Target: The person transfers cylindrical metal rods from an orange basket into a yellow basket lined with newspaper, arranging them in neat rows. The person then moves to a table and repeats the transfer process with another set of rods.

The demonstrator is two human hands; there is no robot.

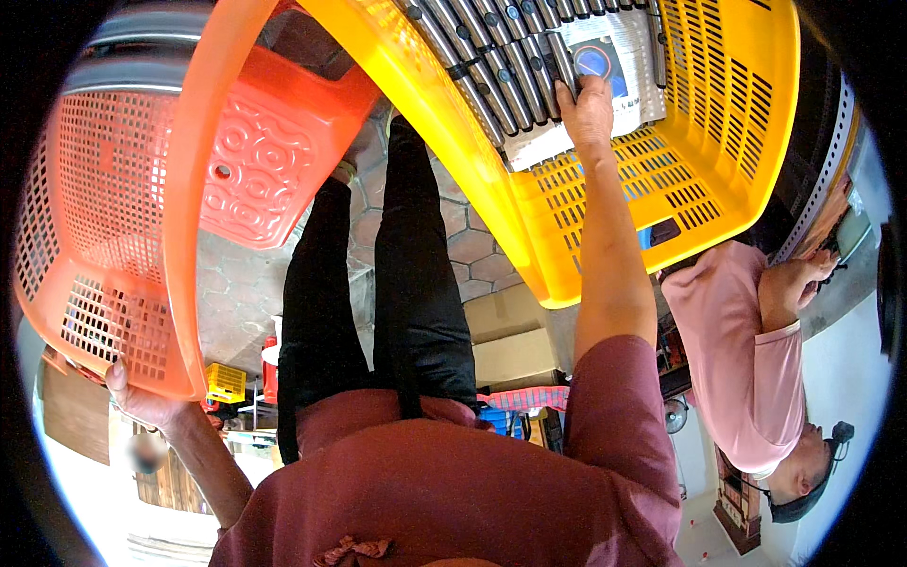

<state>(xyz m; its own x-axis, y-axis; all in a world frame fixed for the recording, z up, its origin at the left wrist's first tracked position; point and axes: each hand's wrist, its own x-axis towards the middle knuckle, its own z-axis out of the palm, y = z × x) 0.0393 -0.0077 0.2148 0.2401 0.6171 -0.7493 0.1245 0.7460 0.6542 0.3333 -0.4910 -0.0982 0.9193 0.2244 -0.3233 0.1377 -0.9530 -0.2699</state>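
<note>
In the yellow plastic crate (742, 203), dark metallic cylinders (491, 71) lie side by side in rows on printed paper (628, 71). My right hand (588, 109) reaches into the crate, its fingers closed at the near end of one metal cylinder (561, 59). At the lower left, my left hand (146, 402) grips the rim of an orange plastic basket (123, 350), thumb on the near side. The other fingers are mostly hidden. What the basket holds, if anything, does not show.
A red-orange plastic stool (274, 151) stands between the basket and my legs. Cardboard boxes (510, 345) are beside my legs. A co-worker in a pink shirt (727, 359) is at the right, near a perforated metal upright (822, 165). A small yellow crate (226, 382) stands farther off.
</note>
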